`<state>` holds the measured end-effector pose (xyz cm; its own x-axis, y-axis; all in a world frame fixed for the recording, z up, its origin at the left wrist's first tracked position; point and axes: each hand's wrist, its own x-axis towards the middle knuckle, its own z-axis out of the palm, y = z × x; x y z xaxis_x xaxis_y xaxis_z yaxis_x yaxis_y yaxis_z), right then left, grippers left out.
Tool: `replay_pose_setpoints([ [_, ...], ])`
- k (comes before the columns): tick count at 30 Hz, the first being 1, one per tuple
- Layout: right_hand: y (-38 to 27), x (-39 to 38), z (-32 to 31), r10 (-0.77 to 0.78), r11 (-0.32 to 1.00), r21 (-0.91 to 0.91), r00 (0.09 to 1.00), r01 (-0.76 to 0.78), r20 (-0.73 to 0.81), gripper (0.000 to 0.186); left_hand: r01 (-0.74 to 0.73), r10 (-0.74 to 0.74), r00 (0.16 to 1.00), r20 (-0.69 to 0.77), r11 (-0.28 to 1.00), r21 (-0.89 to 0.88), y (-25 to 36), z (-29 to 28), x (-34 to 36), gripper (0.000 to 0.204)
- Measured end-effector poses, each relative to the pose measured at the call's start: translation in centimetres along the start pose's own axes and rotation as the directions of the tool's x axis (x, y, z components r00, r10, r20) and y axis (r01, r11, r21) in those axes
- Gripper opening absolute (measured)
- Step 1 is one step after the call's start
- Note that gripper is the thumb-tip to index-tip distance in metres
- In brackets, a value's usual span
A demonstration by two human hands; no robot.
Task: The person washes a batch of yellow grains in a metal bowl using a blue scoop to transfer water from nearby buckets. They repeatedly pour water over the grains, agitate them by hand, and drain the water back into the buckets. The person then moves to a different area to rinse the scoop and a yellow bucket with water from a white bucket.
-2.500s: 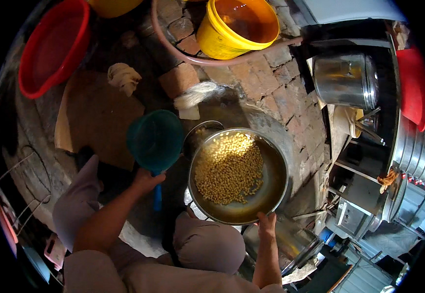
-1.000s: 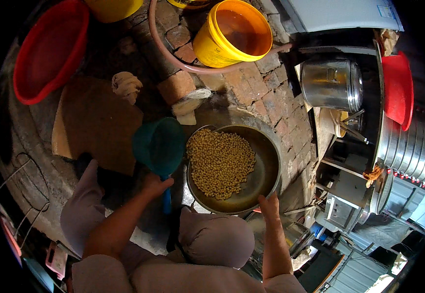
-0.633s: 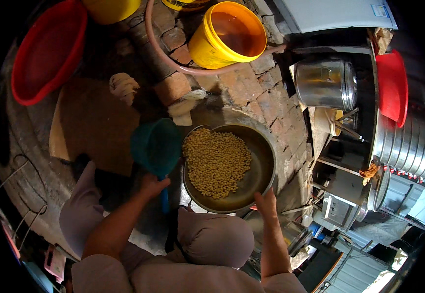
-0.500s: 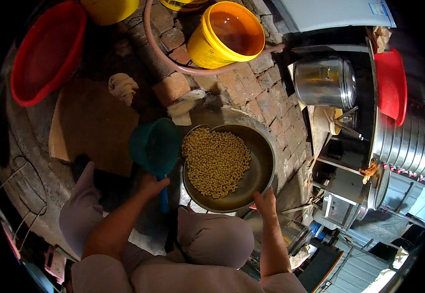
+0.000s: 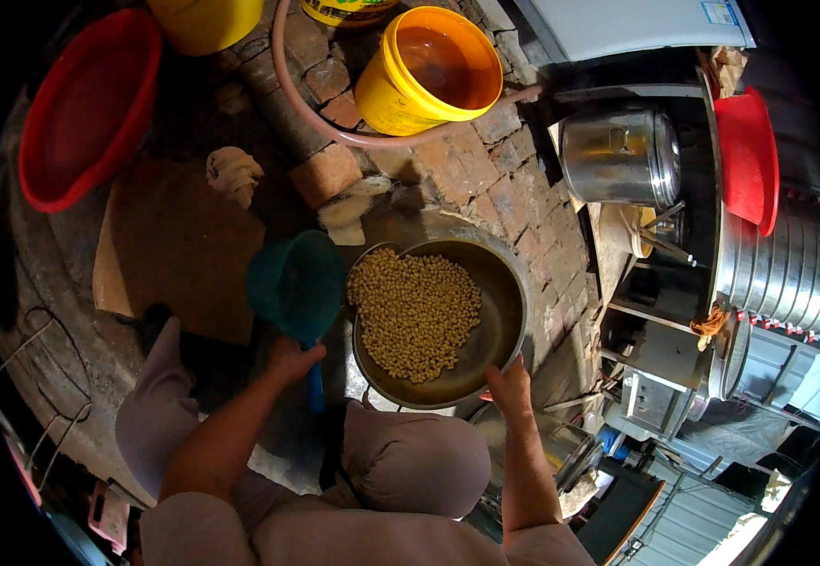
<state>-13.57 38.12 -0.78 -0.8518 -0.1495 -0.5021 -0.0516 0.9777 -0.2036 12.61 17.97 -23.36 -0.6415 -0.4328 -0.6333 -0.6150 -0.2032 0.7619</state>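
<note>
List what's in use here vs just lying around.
In use: left hand holding the green scoop; right hand gripping the rim of the metal bowl holding yellow beans.

Lying about: yellow bucket, red basin, pink hose, steel pot, rag.

Two hands: left hand, right hand. One green scoop. One metal bowl of yellow beans, too many to count. Two yellow buckets: open bucket, bucket at top edge. Two red basins: left basin, right basin. One steel pot. One hose.
</note>
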Motion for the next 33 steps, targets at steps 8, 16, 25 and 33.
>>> replay_pose_setpoints([
  [8, -0.1, -0.1, -0.1, -0.020, 0.994, 0.110, 1.000, 0.019, 0.001, 0.066, 0.064, -0.063, 0.997, 0.043, 0.998, -0.010, -2.5, 0.4, 0.7, 0.042],
  [16, 9.5, 2.5, 1.2, 0.036, 0.913, 0.405, 0.998, -0.054, 0.051, 0.055, 0.006, 0.004, 0.993, 0.119, 0.996, -0.090, 3.0, -1.1, 0.3, 0.042],
  [25, 20.8, 4.1, 4.6, 0.069, 0.484, 0.851, 0.979, -0.202, 0.194, 0.041, 0.143, -0.129, 0.989, 0.066, 0.949, -0.280, 4.2, -0.3, -0.3, 0.032],
  [33, 28.6, 4.1, 11.0, 0.128, 0.147, 0.965, 0.971, -0.218, 0.200, 0.004, 0.176, -0.161, 0.984, 0.073, 0.934, -0.310, 12.8, -1.6, -4.2, 0.038],
])
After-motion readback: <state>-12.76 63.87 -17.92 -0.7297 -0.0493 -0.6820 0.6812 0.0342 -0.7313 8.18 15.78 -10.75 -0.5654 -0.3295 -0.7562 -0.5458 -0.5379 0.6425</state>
